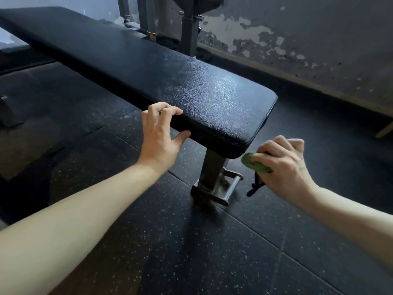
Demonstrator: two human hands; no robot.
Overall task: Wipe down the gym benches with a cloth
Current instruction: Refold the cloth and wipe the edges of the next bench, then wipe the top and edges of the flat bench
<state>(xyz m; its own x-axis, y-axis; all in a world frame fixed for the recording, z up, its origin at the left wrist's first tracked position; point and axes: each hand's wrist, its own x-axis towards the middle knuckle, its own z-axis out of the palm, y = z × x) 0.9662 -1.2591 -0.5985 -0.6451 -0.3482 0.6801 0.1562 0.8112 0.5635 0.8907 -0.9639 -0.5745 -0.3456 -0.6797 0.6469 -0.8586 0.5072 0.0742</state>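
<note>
My left grip (158, 135) is clamped on the near long edge of the bench (191, 88), close to its end: my bent fingers sit on top of the black pad and my thumb presses against its side. My right grip (285, 165) is closed round the cloth (255, 165), a green bunch that sticks out past my knuckles. The cloth is below the pad's top, right at its near end corner; I cannot tell whether it touches the pad. A thin black piece (256, 186) hangs down from under that hand, and I cannot make out what it is.

The pad runs away from me to the upper left, and its grainy surface shines near the end. A metal leg (212, 169) stands under that end, with a short bar (230, 188) at its foot. The leg rests on the floor (191, 241), which is dark speckled matting. Behind the bench stand grey metal posts (189, 28) and a wall (297, 39) with peeling paint.
</note>
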